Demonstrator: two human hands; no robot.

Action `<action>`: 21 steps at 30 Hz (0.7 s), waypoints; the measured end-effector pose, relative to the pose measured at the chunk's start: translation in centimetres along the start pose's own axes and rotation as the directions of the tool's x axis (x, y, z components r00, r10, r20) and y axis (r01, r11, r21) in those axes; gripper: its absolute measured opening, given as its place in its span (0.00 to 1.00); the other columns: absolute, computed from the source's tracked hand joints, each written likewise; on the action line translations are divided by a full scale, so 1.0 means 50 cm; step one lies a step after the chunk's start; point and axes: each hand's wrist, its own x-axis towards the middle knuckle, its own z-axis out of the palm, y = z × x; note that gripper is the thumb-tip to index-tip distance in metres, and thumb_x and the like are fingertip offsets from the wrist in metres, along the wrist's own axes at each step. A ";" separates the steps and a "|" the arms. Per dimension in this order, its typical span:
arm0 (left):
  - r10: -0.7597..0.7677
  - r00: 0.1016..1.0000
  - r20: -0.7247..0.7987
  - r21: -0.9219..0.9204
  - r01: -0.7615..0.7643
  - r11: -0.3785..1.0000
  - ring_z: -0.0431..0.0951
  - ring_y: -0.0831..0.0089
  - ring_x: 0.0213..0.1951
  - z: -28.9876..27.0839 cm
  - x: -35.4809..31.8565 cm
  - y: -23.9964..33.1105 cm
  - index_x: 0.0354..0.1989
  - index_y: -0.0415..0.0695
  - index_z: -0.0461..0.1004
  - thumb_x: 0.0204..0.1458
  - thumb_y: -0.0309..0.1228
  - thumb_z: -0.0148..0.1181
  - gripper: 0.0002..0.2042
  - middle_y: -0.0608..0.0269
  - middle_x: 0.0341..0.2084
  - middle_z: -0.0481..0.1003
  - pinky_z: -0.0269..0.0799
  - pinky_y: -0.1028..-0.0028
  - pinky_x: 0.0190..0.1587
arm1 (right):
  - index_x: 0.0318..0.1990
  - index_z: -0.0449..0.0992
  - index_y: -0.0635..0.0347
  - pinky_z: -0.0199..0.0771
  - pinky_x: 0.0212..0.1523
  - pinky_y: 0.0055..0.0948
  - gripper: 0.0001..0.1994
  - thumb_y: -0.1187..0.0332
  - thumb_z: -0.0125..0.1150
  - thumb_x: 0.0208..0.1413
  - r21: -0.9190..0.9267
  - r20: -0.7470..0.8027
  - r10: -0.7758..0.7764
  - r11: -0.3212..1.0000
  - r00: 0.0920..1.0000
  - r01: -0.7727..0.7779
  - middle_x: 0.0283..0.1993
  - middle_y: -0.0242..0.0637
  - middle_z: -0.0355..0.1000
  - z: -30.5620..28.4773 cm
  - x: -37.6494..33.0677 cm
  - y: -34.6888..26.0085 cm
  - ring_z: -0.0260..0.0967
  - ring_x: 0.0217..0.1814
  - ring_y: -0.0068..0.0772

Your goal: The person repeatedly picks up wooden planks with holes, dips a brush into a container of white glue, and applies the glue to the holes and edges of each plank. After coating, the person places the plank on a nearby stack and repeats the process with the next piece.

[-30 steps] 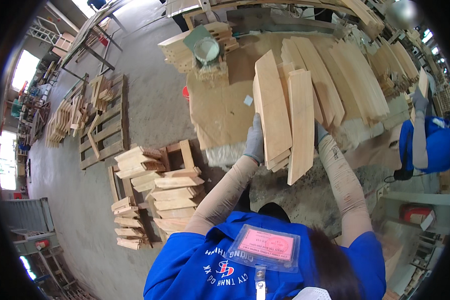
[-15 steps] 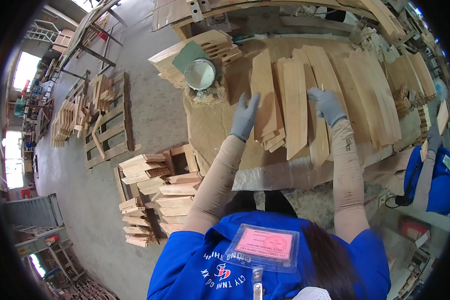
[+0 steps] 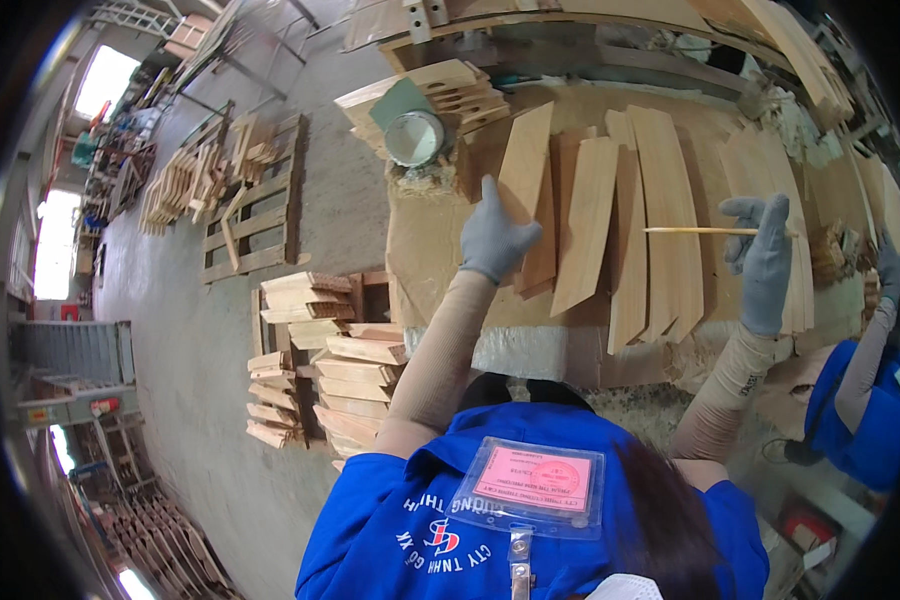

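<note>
Right hand: fingers closed round a thin wooden stick, pointing crosswise leftward over the curved boards.
Left hand: fingers loosely apart, seemingly empty, nearest the leftmost board.
That board: up-right of those fingers, long axis slanting away rightward.
Round tub: beyond the left hand, pale stuff inside.

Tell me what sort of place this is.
Likely a woodworking shop or factory: flat, cut boards lie across a worktable, angled wooden parts rest on a slatted pallet, and more wooden pieces are stacked nearby.
</note>
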 end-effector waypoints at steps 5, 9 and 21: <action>0.337 0.924 -0.177 0.030 -0.338 0.941 0.71 0.54 0.45 -0.083 -0.089 -0.048 0.52 0.39 0.61 0.30 0.31 0.62 0.34 0.50 0.42 0.70 0.66 0.63 0.48 | 0.40 0.72 0.62 0.71 0.33 0.17 0.19 0.53 0.49 0.57 0.139 -0.023 -0.310 0.941 0.951 0.310 0.43 0.42 0.72 0.102 -0.006 -0.011 0.70 0.33 0.22; 0.621 0.783 -0.044 0.319 -0.578 0.751 0.70 0.61 0.42 -0.189 -0.116 -0.080 0.45 0.43 0.66 0.26 0.26 0.59 0.27 0.59 0.39 0.72 0.61 0.64 0.52 | 0.43 0.70 0.61 0.71 0.42 0.25 0.15 0.63 0.61 0.50 -0.045 0.282 -0.631 0.744 0.722 0.667 0.47 0.45 0.70 0.207 -0.028 -0.073 0.71 0.46 0.33; 0.077 0.762 -0.643 -0.615 -0.573 0.541 0.56 0.55 0.59 -0.422 -0.103 -0.174 0.60 0.43 0.52 0.48 0.46 0.54 0.33 0.48 0.57 0.56 0.52 0.59 0.60 | 0.47 0.67 0.62 0.71 0.48 0.31 0.23 0.77 0.66 0.40 0.135 0.185 -0.775 0.629 0.604 0.766 0.49 0.50 0.68 0.503 -0.186 -0.158 0.70 0.49 0.42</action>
